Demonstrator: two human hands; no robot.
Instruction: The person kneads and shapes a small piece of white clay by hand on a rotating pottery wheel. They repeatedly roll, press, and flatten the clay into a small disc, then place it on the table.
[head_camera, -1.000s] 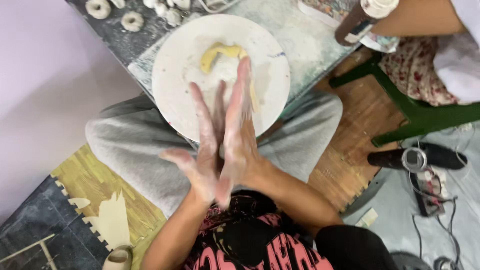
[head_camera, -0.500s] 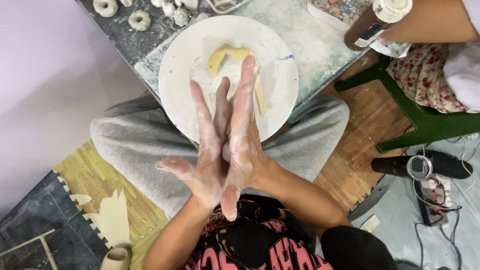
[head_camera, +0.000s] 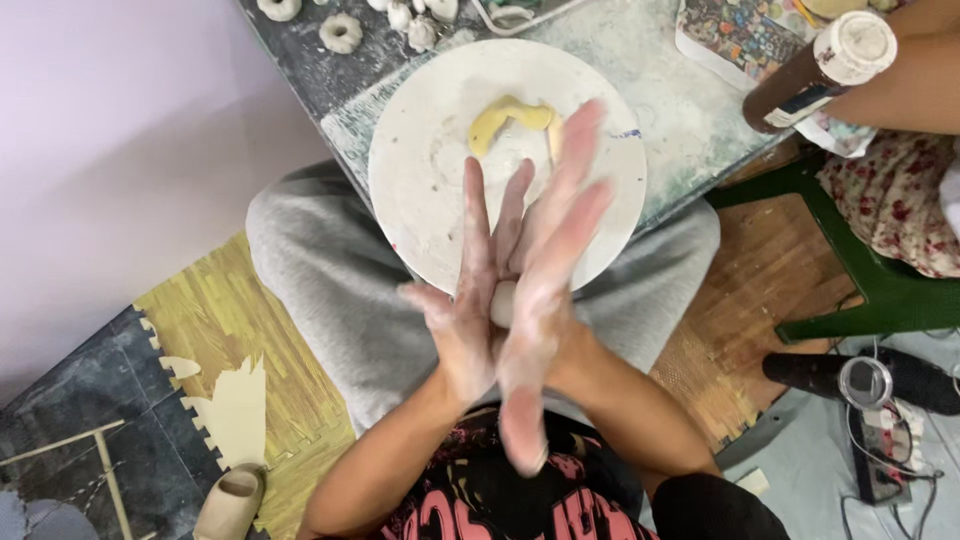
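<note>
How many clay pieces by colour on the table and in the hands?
Yellow clay strip on the round white board: 1
White clay rings: 2
White clay lump pressed between left hand and right hand: 1
Small white pieces at the top edge: uncountable
Total: 4

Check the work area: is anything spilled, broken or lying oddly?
Nothing stands out. The left hand and right hand press a pale clay lump between the palms; a yellow strip lies on the round white board.
</note>
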